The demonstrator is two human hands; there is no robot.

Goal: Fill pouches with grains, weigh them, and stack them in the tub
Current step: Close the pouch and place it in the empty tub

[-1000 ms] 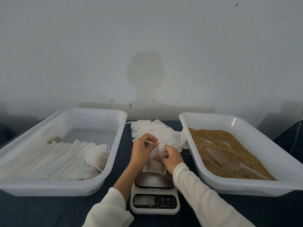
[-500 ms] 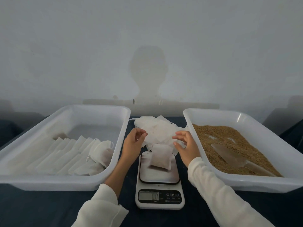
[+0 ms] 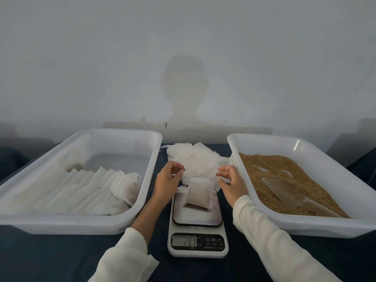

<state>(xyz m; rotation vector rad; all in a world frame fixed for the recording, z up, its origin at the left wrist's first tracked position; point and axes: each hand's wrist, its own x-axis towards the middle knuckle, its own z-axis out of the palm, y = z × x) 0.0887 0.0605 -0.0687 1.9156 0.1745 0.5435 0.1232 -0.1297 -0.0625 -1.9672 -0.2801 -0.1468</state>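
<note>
So this is the weighing step: one filled pouch (image 3: 199,192) lies flat on the plate of the little kitchen scale (image 3: 197,220) in the middle of the dark tabletop (image 3: 40,257), and nobody's touching it. The left hand (image 3: 167,180) hovers just beside the pouch on one side, the right hand (image 3: 231,183) on the other, both with loosely curled fingers and nothing in their grip, so I'd call both grips open and empty. The display shows digits, looks like 28-something, but it's too blurry to swear by. Behind the scale there's a heap of empty pouches (image 3: 195,159), flat and white. The left tub (image 3: 142,200) already has a row of filled pouches (image 3: 87,190) leaning against each other like files, with a couple flopped at the near end. The right tub (image 3: 305,228) holds the brown grains (image 3: 274,167) with a clear scoop (image 3: 284,192) lying half sunk in them. My guess for the next move: if the reading is fine, the pouch gets pinched by its top edge, lifted off and slotted into the end of that row on the left. It's a soft bag, so it'll probably sag and needs leaning against its neighbours or it'll flop over.
</note>
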